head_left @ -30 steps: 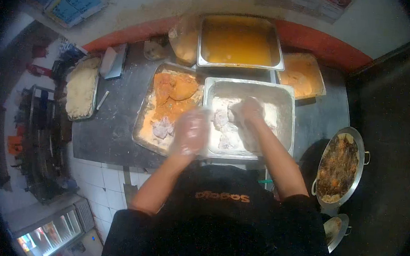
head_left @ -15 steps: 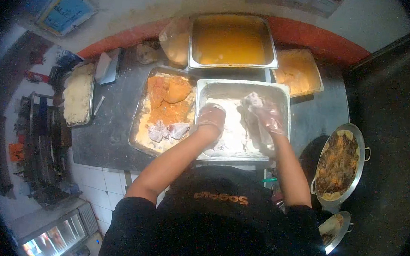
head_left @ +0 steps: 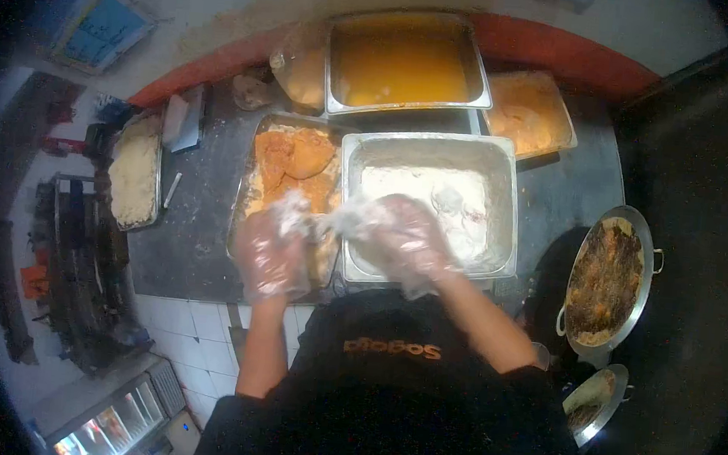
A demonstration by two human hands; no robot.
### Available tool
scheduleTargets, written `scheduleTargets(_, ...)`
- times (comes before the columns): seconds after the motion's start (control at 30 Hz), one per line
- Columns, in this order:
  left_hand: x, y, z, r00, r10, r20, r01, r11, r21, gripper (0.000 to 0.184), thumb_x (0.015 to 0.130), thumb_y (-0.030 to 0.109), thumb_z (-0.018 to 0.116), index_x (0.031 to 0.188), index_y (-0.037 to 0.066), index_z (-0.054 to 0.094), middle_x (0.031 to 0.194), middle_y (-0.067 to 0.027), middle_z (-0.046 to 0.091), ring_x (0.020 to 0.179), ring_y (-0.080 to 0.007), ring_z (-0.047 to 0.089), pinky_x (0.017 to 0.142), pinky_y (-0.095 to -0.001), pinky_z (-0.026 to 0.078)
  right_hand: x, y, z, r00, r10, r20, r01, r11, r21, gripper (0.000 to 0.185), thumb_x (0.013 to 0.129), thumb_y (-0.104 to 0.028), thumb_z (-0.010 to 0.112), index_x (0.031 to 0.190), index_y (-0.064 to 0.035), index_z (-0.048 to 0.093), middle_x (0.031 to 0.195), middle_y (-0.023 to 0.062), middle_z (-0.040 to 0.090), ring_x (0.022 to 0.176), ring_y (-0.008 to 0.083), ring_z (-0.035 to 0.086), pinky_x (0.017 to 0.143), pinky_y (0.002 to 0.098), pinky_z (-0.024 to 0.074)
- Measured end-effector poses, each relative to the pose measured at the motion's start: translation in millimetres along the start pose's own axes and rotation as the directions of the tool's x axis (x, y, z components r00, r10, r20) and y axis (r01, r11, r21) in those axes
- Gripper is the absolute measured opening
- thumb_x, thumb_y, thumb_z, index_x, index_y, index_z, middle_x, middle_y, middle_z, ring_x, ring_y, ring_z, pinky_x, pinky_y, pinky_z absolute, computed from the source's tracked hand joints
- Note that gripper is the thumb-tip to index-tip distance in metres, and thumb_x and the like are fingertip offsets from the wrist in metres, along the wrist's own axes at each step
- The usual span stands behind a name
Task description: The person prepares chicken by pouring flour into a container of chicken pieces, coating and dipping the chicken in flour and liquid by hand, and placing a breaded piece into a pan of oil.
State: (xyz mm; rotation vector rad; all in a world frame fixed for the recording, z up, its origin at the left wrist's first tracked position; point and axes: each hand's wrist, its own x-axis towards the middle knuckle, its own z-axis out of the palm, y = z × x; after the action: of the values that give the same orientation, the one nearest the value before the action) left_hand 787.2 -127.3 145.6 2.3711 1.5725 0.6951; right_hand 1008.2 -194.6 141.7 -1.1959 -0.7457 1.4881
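Observation:
Both my hands wear clear plastic gloves dusted with flour. My left hand (head_left: pixel 272 254) is closed on a flour-coated chicken piece (head_left: pixel 293 209), over the front of the tray of orange-coated chicken (head_left: pixel 288 160). Fingers closed, my right hand (head_left: pixel 415 236) grips a white floured chicken piece (head_left: pixel 349 221) above the left wall of the flour pan (head_left: pixel 510 213). The two floured ends nearly meet between my hands, and I cannot tell whether they are one piece. More floured lumps (head_left: pixel 459 209) lie in the white flour (head_left: pixel 402 182).
Behind the flour pan stands a deep metal pan of orange liquid (head_left: pixel 407 64). An orange-filled tray (head_left: pixel 527 112) is at its right. A flour tray (head_left: pixel 136 171) and a thin white stick (head_left: pixel 173 189) lie at left. Two frying pans (head_left: pixel 606 281) (head_left: pixel 596 404) stand at right.
Both hands have come up out of the flour pan and moved left, now close together with floured chicken. My left hand now covers the spot where floured pieces lay in the left tray.

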Motion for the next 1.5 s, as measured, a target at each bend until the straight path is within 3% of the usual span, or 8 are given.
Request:
scheduleTargets(0.43,-30.9,-47.3,37.2,0.988,-0.123,-0.089,0.135,0.98,0.144,0.027,0.081,0.008,0.056,0.106,0.002,0.063,0.1,-0.019,0.064,0.089,-0.0339,0.062,0.079,-0.0369,0.05,68.7,176.7,-202.5,0.975,-0.154,-0.16,0.011,0.752,-0.659,0.031,0.087,-0.026,0.05,0.108,-0.0046,0.056,0.102,0.0132,0.06,0.098,0.0244,0.058,0.086,0.0344,0.0463)
scheduleTargets(0.47,-22.2,-38.3,38.1,0.985,-0.117,-0.127,0.121,0.992,0.025,0.027,0.081,0.007,0.056,0.106,0.002,0.063,0.1,-0.019,0.064,0.088,-0.0334,0.062,0.078,-0.0366,0.05,64.5,125.9,-180.9,0.97,-0.185,-0.155,-0.138,0.101,-0.985,0.022,0.079,-0.021,0.06,0.094,-0.0045,0.064,0.087,0.0129,0.065,0.088,0.0254,0.062,0.08,0.0342,0.0488)
scheduleTargets(0.6,-3.4,-17.4,36.8,0.993,0.033,-0.109,-0.04,0.997,-0.063,0.028,0.078,0.004,0.056,0.105,0.002,0.063,0.097,-0.0183,0.065,0.086,-0.0324,0.063,0.076,-0.0379,0.05,63.3,122.8,-170.8,0.963,-0.068,-0.262,-0.265,-0.042,-0.963,0.036,0.083,-0.03,0.054,0.107,-0.0048,0.062,0.104,0.0168,0.062,0.098,0.0283,0.059,0.088,0.035,0.0454)
scheduleTargets(0.83,-2.4,14.0,18.7,0.933,-0.193,0.305,0.306,0.869,-0.388,0.051,0.076,0.015,0.059,0.125,0.001,0.052,0.097,-0.0143,0.064,0.089,-0.0239,0.061,0.079,-0.034,0.047,13.3,-7.7,-49.4,0.961,-0.054,-0.269,-0.129,0.777,-0.616,0.045,0.074,-0.011,0.068,0.117,-0.0065,0.057,0.108,0.0115,0.061,0.1,0.0188,0.058,0.089,0.0294,0.0464)
scheduleTargets(0.93,-5.2,21.0,14.4,0.858,-0.185,0.48,0.501,0.508,-0.701,0.064,0.08,0.029,0.057,0.136,0.003,0.04,0.09,-0.0101,0.064,0.083,-0.0232,0.061,0.071,-0.0371,0.05,1.7,-22.7,-11.6,0.996,0.028,0.09,0.004,0.94,-0.342,0.046,0.073,-0.005,0.074,0.116,-0.0062,0.058,0.114,0.0082,0.06,0.102,0.015,0.056,0.092,0.0311,0.0458)
scheduleTargets(1.0,-8.2,21.7,2.3,0.815,-0.151,0.56,0.462,-0.414,-0.784,0.068,0.081,0.033,0.058,0.139,0.004,0.035,0.097,-0.009,0.062,0.088,-0.0239,0.061,0.074,-0.0381,0.052,18.9,-1.3,-24.6,0.992,-0.085,0.094,0.117,0.9,-0.42,0.043,0.075,-0.01,0.073,0.116,-0.0073,0.06,0.112,0.0083,0.061,0.103,0.0152,0.056,0.091,0.0296,0.0457)
scheduleTargets(1.2,-50.2,-103.2,45.2,0.605,-0.54,0.585,0.739,0.109,-0.664,0.063,0.082,0.029,0.06,0.135,0.003,0.039,0.107,-0.0115,0.057,0.101,-0.0238,0.058,0.083,-0.0314,0.05,61.4,84.7,-98.0,0.933,0.296,0.203,0.162,0.158,-0.974,0.04,0.084,-0.032,0.058,0.115,-0.0065,0.061,0.109,0.0151,0.063,0.104,0.0263,0.058,0.094,0.0351,0.0427)
scheduleTargets(1.5,-4.1,14.0,48.1,0.993,-0.088,0.08,0.116,0.857,-0.503,0.029,0.084,0.017,0.06,0.11,0.004,0.061,0.097,-0.0107,0.062,0.092,-0.0233,0.061,0.087,-0.035,0.046,93.1,117.2,-140.4,0.998,-0.008,-0.056,-0.049,0.361,-0.931,0.03,0.081,-0.019,0.052,0.107,-0.0049,0.057,0.106,0.0206,0.058,0.1,0.0289,0.056,0.088,0.0367,0.0436)
